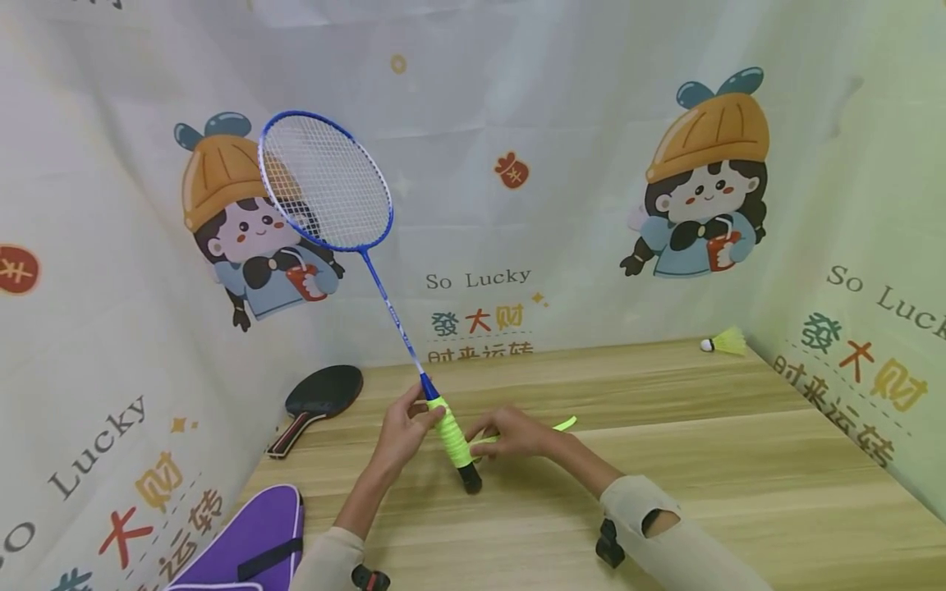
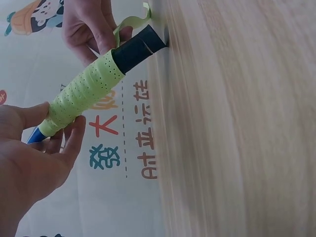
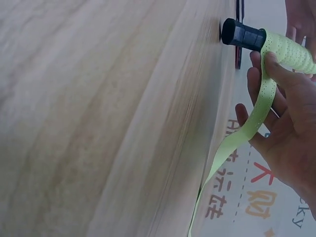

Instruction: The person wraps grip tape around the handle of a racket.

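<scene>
A blue badminton racket (image 1: 328, 182) stands tilted, its head up and to the left, its butt end low over the table. Neon-green perforated overgrip tape (image 2: 84, 89) is wound round most of the handle, while the black butt end (image 2: 139, 48) is bare. My left hand (image 1: 402, 431) holds the handle near its top, thumb and fingers round the upper wraps. Close to the lower edge of the wraps, my right hand (image 1: 513, 431) pinches the tape's unwound length (image 3: 259, 113) between thumb and fingers. From there the loose tail trails past the hand, its end showing beyond my wrist.
A black table-tennis bat (image 1: 325, 391) lies at the table's left back. Nearer on the left is a purple case (image 1: 251, 533) with a black strap. A yellow shuttlecock (image 1: 724, 341) lies at the far right corner. Printed cloth (image 1: 576, 107) hangs around the wooden table (image 1: 739, 468).
</scene>
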Demonstrator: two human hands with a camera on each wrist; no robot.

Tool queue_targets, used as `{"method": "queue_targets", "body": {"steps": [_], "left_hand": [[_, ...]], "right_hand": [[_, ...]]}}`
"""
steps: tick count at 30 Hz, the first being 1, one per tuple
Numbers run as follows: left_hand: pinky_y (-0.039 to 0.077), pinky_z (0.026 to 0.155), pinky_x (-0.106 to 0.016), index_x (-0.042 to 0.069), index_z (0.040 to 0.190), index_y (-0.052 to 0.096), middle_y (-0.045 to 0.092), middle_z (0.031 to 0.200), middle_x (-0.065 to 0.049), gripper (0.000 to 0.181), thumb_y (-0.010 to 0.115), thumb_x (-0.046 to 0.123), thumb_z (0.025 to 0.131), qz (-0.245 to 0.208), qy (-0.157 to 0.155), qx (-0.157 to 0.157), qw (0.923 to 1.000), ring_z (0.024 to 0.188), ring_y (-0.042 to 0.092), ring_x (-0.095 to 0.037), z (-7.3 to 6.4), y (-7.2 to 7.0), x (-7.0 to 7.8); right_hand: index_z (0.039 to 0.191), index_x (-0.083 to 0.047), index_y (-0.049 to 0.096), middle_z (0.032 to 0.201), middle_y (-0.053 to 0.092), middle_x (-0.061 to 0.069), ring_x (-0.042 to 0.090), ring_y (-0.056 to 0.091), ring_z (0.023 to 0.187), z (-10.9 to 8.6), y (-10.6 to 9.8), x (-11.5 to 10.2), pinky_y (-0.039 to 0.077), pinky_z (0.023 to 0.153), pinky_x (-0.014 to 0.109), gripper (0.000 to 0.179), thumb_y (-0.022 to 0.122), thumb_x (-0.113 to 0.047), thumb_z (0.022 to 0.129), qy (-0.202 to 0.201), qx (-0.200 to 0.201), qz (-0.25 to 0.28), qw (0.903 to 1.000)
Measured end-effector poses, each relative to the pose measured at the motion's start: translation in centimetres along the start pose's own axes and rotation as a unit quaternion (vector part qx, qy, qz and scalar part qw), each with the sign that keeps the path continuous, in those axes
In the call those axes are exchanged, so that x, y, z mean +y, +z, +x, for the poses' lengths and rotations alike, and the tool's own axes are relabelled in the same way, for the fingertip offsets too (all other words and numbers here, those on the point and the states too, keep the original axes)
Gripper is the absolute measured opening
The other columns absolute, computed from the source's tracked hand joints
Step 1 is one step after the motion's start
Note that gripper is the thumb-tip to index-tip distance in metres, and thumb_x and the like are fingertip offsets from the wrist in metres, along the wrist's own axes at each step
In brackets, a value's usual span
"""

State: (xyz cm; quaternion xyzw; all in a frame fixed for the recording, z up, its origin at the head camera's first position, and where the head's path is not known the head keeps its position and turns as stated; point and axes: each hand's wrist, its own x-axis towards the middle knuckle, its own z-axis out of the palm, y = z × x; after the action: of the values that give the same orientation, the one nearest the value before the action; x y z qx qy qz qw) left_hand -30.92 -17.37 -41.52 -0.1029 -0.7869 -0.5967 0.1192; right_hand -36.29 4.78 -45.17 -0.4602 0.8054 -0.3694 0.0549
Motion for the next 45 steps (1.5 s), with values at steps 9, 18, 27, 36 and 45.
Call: {"method": "queue_targets", "body": {"steps": [9,18,27,36,45], "left_hand": [[0.051,0.094,-0.034,-0.001,0.138,0.051,0.065,0.134,-0.026,0.046,0.063,-0.011,0.095,-0.030,0.016,0.006,0.9994,0.118,0.062,-0.038,0.3,-0.3,-1.1],[0.055,0.091,-0.027,-0.004,0.152,0.045,0.058,0.137,-0.030,0.058,0.063,-0.009,0.097,-0.053,0.007,0.000,0.9986,0.124,0.059,-0.043,0.1,-0.4,-1.5],[0.057,0.082,-0.032,0.008,0.139,0.055,0.066,0.135,-0.019,0.051,0.076,0.003,0.092,0.000,0.012,0.036,0.9993,0.113,0.065,-0.033,0.0,0.3,-1.6],[0.056,0.092,-0.045,0.007,0.130,0.060,0.073,0.124,-0.012,0.054,0.085,-0.001,0.084,0.027,0.051,0.076,0.9954,0.104,0.071,-0.031,0.0,0.9,-1.9],[0.056,0.096,-0.050,0.001,0.134,0.061,0.069,0.126,-0.023,0.055,0.083,-0.005,0.083,0.018,0.049,0.079,0.9955,0.107,0.070,-0.038,0.1,0.6,-1.7]], "right_hand": [[0.121,0.002,0.073,0.092,0.080,0.006,0.015,0.076,0.077,0.0,0.2,-0.4,0.056,0.070,0.020,0.027,0.071,-0.014,0.100,0.019,-0.038,0.023,0.9989],[0.118,0.000,0.070,0.082,0.079,0.002,0.013,0.076,0.076,-0.1,0.5,-0.4,0.054,0.070,0.019,0.028,0.073,-0.021,0.100,0.033,-0.035,0.011,0.9988],[0.102,-0.014,0.068,0.083,0.075,-0.008,-0.001,0.067,0.075,-0.2,1.1,-0.6,0.051,0.068,0.021,0.024,0.080,-0.032,0.093,0.049,0.012,-0.035,0.9981],[0.097,-0.017,0.068,0.088,0.073,-0.010,0.001,0.069,0.080,-0.3,1.4,-0.5,0.055,0.070,0.022,0.020,0.081,-0.032,0.093,0.046,0.026,-0.017,0.9985],[0.097,-0.004,0.072,0.091,0.078,0.004,0.012,0.075,0.080,-1.4,0.3,0.7,0.060,0.070,0.025,0.008,0.075,-0.012,0.096,0.023,0.013,0.054,0.9982]]}}
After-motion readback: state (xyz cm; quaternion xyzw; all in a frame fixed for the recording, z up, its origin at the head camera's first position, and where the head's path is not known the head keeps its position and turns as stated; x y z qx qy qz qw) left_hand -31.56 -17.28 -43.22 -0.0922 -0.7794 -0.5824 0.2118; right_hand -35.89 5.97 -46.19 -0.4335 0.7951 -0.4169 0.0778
